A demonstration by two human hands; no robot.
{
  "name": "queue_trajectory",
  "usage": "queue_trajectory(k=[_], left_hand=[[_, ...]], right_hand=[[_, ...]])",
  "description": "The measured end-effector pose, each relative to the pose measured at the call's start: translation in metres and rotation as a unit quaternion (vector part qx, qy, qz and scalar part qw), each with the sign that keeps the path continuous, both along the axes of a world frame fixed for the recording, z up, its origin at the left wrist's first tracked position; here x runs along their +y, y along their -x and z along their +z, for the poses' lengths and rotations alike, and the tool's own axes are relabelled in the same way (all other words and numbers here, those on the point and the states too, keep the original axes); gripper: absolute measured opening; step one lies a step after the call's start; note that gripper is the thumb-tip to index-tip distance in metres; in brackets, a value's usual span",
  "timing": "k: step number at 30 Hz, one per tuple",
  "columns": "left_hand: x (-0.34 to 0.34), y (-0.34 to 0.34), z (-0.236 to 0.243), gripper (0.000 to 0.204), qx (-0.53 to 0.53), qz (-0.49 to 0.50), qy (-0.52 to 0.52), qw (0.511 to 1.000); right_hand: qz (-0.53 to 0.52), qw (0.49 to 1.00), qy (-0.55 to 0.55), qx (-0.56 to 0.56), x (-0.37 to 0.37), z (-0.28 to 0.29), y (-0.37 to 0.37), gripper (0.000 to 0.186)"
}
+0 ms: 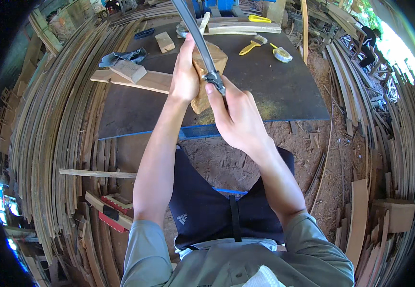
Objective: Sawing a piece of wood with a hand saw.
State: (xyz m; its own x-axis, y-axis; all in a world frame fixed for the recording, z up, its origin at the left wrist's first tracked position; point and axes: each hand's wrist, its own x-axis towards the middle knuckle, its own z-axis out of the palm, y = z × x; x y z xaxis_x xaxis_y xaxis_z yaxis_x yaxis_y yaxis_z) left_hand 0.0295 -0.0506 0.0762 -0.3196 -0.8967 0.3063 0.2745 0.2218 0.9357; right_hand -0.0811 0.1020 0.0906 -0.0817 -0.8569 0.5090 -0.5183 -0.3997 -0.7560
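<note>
Over the dark tabletop (288, 91), a thick, light-brown wood block (217, 56) stands tilted in front of me. My left hand (185, 71) is closed around its left side, with some fingers hidden by the block. A long, narrow, dark metal bar, which looks like a hacksaw frame (195, 33), runs from the top of the view across the block. My right hand (238, 112) wraps round its lower end, thumb along the top. The handle is mostly covered by that hand, and the cutting edge cannot be made out. Pale sawdust (265, 107) lies right of the block.
A plank (154, 80) with a smaller block (130, 71) on it lies at left, near another wood piece (165, 42). Yellow-handled brushes (250, 47) lie at back right. Stacked timber strips (49, 129) line both sides. Another person (369, 45) sits at far right.
</note>
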Motion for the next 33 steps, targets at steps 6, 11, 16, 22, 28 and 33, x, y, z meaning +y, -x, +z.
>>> queue_trajectory(k=[6,11,16,22,28,33], left_hand=[[0.008,0.002,0.003,0.078,-0.025,-0.02,0.026,0.999],[-0.002,-0.001,-0.011,0.046,-0.039,-0.004,0.071,0.997],[-0.003,0.0,-0.013,0.046,-0.053,0.011,0.122,0.991],[-0.017,-0.005,-0.025,0.031,-0.059,-0.011,0.093,0.994],[-0.032,-0.008,-0.04,0.023,-0.11,0.025,0.142,0.983],[-0.026,0.002,-0.032,0.068,-0.107,0.069,0.174,0.977]], right_hand=[[-0.013,1.0,0.009,0.025,-0.002,-0.009,0.001,0.022],[-0.004,1.0,-0.003,0.019,-0.002,-0.011,0.001,0.021],[-0.004,1.0,-0.003,0.005,0.001,-0.012,0.0,0.021],[-0.007,0.999,0.039,-0.006,0.002,-0.009,0.001,0.022],[-0.012,1.0,0.01,0.01,-0.002,-0.014,-0.001,0.023],[-0.01,1.0,0.002,0.022,-0.002,-0.012,0.003,0.023]])
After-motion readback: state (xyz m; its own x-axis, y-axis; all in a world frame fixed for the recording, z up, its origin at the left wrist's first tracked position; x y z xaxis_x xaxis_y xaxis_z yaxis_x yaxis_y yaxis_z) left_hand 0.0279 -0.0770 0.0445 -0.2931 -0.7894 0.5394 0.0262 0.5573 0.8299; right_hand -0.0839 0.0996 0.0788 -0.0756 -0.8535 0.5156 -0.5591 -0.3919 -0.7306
